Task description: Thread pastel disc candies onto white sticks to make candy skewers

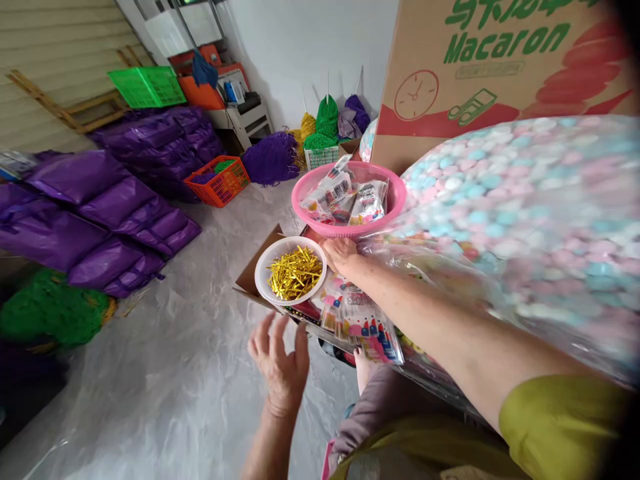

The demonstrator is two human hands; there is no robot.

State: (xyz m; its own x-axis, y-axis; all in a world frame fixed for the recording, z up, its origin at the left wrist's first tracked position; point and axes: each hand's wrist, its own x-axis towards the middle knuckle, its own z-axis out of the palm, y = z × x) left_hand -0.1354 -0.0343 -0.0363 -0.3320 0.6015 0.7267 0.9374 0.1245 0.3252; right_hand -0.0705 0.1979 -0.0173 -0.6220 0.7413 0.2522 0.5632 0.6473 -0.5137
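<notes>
My left hand is raised over the floor, in front of the bowl, fingers spread and nothing in them. At the right rim of a white bowl is my right hand, its fingers curled and partly hidden; whether they grip the rim is unclear. Gold metallic twist ties fill the bowl, which rests on an open cardboard box. Printed clear plastic bags lie in a stack below my right forearm. Just beyond that hand, a pink basket contains more printed packets.
A big clear bag of pastel candies covers the right side, before a Macaron carton. Purple bundles line the left. An orange crate, a purple heap and green netting are farther back.
</notes>
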